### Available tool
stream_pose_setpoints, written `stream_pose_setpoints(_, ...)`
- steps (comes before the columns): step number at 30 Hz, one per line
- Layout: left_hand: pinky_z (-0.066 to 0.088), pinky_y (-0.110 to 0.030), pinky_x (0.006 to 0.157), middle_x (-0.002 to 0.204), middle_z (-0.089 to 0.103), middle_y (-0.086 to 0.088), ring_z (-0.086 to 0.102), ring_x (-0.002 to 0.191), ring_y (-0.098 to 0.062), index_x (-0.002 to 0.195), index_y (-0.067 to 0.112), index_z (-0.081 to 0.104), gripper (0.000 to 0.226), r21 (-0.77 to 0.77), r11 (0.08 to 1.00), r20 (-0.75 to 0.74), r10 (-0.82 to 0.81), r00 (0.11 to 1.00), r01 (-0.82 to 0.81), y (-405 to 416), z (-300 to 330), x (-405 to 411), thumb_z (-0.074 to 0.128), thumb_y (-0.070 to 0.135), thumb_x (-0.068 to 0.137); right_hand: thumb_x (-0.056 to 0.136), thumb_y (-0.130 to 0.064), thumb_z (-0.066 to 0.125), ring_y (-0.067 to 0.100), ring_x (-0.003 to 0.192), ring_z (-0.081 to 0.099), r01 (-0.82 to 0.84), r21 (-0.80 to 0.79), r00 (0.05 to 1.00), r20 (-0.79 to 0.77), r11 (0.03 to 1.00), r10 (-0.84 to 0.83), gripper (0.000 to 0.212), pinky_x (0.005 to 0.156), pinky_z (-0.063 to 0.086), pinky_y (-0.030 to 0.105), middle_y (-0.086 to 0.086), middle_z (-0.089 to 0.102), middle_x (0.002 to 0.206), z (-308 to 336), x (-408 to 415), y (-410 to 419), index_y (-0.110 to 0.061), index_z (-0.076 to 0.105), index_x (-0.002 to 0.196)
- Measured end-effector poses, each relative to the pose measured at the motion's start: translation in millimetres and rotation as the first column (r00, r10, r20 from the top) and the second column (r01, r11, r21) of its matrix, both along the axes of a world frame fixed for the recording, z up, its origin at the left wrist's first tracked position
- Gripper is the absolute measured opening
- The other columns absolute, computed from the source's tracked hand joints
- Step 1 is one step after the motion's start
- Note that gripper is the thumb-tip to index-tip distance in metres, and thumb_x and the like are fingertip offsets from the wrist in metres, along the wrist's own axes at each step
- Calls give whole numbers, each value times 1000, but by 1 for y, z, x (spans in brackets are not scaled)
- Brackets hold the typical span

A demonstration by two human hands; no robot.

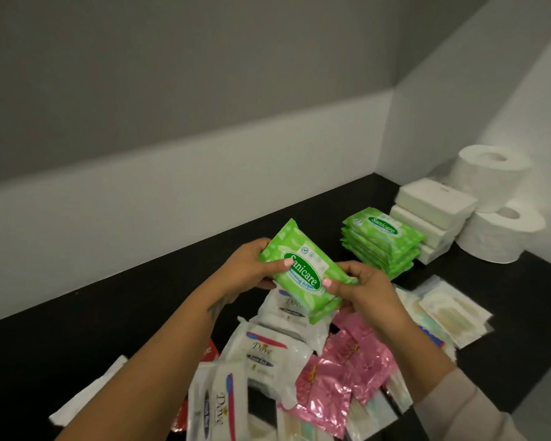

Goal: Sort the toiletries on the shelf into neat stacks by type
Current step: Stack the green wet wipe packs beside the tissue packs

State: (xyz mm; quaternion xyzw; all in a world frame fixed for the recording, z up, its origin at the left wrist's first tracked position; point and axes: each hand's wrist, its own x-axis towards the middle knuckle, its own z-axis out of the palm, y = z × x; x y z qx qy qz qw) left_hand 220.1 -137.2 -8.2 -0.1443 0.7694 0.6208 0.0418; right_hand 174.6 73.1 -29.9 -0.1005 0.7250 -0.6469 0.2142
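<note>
**Mid-sort on the toiletry shelf: wipes in hand**

Closest to the camera it's a messy pile: white Dove packets (261, 351) overlapping each other, with shiny pink sachets (347, 370) jumbled just to their right, and some clear-wrapped packets with pale sticks (452, 313) spread further right. All of it sits on the black shelf (109, 313).

Above that pile both hands hold up green Sanicare wipes packs (303, 275); it looks like two packs held together, one tucked under the other, tilted with the label facing up. Left hand (248, 265) grips the upper-left end, thumb curled over the front. Right hand (363, 288) pinches the lower-right end, thumb on the label and fingers behind.

Further back on the right, near the corner of the wall, things look tidy. A stack of Sanicare packs (382, 240) stands squared up, touching or just beside a stack of white paper packs (433, 218). Behind those are two toilet rolls (490, 198), one sitting on the other, against the right wall.

A red packet (209, 351) peeks out under the left forearm.
</note>
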Motion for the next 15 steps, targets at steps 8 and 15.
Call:
stream_pose_setpoints(8,60,-26,69,99,71,-10,70,84,-17,101,11,56,28,50,995,-6,88,996,-87,44,0,-88,70,27,83,74,-9,77,17,71,68,188,-115,982,41,975,-185,43,60,53,30,7,70,94,4,-65,30,-19,54,110)
stream_pose_setpoints(15,52,-23,60,105,65,-6,63,83,-12,117,10,55,37,-68,991,-1,119,993,-119,77,-1,-163,61,33,90,76,-5,75,19,72,65,344,-143,938,16,928,-345,41,51,49,24,9,67,98,-8,-127,49,-18,54,109)
